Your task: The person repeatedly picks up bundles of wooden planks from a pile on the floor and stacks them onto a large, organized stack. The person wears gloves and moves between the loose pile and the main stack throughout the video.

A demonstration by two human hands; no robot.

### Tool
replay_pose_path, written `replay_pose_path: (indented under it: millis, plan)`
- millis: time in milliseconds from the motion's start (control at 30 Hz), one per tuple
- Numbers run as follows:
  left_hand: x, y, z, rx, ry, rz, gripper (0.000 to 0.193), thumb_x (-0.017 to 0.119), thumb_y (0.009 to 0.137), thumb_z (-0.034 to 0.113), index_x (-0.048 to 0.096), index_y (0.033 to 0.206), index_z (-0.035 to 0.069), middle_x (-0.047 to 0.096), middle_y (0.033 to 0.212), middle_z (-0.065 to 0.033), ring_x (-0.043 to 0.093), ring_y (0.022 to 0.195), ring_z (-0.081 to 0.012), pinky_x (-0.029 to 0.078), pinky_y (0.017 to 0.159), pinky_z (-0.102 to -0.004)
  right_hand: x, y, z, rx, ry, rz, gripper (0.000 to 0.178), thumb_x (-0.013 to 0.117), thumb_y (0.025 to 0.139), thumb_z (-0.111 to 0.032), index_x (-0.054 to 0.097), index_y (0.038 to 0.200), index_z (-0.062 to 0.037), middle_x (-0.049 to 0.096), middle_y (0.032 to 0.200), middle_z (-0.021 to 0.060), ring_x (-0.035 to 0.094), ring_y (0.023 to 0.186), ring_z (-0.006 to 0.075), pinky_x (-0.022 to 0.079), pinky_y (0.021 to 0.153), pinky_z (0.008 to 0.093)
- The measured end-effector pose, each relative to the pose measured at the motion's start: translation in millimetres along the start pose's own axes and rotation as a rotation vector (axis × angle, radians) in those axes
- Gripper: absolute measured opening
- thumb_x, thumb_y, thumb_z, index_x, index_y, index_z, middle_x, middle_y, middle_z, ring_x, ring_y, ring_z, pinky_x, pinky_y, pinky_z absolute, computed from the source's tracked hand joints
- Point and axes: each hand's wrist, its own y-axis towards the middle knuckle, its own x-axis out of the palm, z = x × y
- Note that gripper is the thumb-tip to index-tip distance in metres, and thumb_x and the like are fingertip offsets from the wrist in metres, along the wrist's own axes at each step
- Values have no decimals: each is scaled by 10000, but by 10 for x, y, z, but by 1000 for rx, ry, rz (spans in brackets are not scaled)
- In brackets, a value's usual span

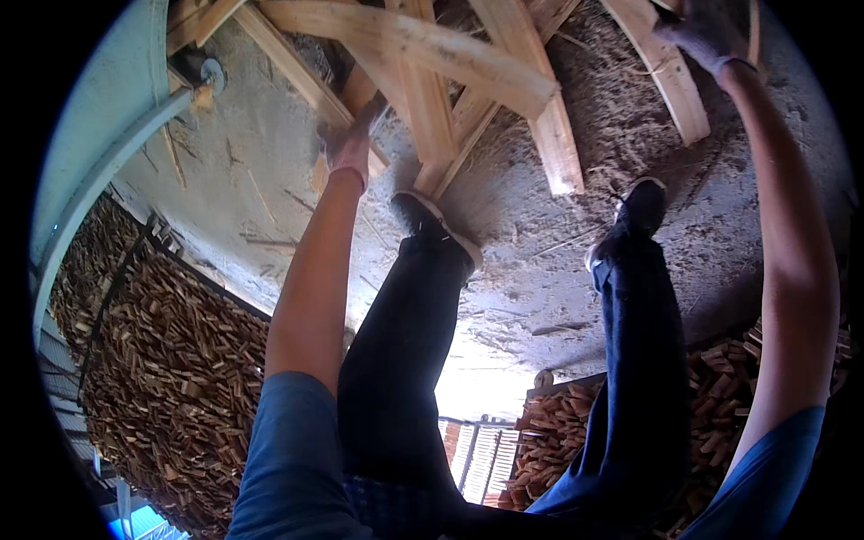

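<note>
My left hand [349,144], in a dark work glove, is closed around a long wooden board [292,67] close to its lower end. Other pale sawn boards cross over one another just right of it, among them a bowed board [432,47] on top. At the upper right my gloved right hand [709,38] has its fingers curled at the edge of a curved wooden board [664,76]. Shadow and the picture's rim partly hide those fingers.
My shoes [641,207] stand close to the board ends on a dusty floor [531,261] strewn with shavings and splinters. A pale metal frame [112,166] curves along the left. Large stacks of cut wood [180,378] lie behind me, with another wood pile [553,423] between my legs.
</note>
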Motion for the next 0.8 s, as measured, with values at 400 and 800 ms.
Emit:
replay_pose_path:
  millis: [400,800]
  plan:
    - [95,-474,539,73,-520,-307,676,757,817,397,592,1282,-65,608,1284,-149,560,1180,-235,431,1006,-346,-244,-458,-885,96,443,-500,566,682,848,-517,635,1127,-27,668,1018,215,669,939,306,548,845,396]
    - [187,-464,544,-121,-968,-665,845,643,910,550,274,1538,124,374,1509,-135,399,1358,-283,363,1119,-443,-153,-506,-2402,545,689,-520,1029,765,670,-685,523,1319,76,661,1102,271,685,1012,330,535,921,395]
